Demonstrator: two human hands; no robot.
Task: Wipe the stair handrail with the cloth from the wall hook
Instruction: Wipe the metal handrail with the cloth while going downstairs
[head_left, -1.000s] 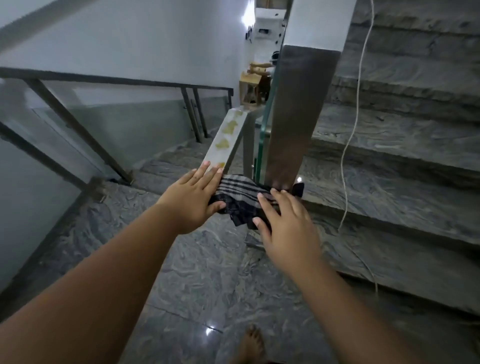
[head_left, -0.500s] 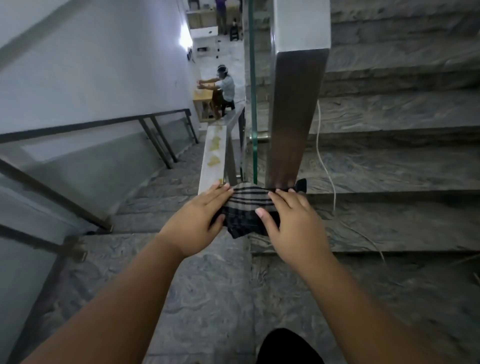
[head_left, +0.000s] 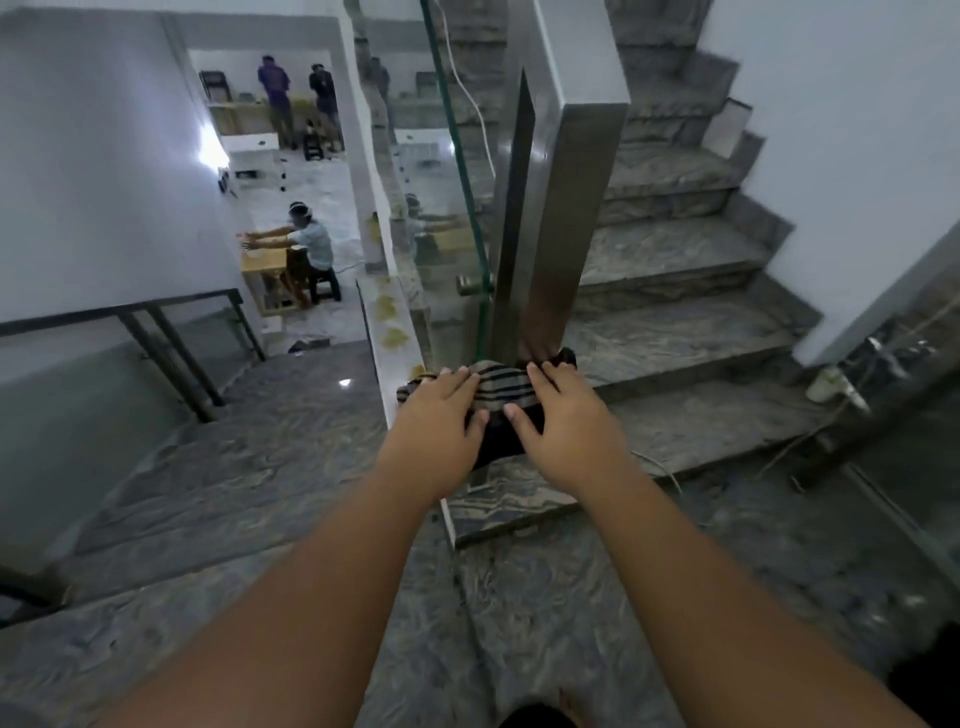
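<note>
Two hands on one cloth, centre of frame. Far left, dark wall rail (head_left: 156, 332) runs along the lower flight, not involved. Left hand (head_left: 441, 421) lies flat with fingers spread on the left part of the striped cloth (head_left: 501, 389), pressing rather than clenching it, thumb tucked toward the dark hanging fold. Cloth is draped over the low end of the stair handrail (head_left: 558, 171), the steel bar rising to upper centre, glass panel (head_left: 457, 197) just left of it. Right hand (head_left: 563, 421) likewise presses palm-down on the cloth's right part, fingertips at the rail's base; neither hand closes into a fist. Judgement: wipe barely started. To do it well, wrap cloth around the bar, keep firm even pressure, slide upward along full length, avoid the glass edge.
</note>
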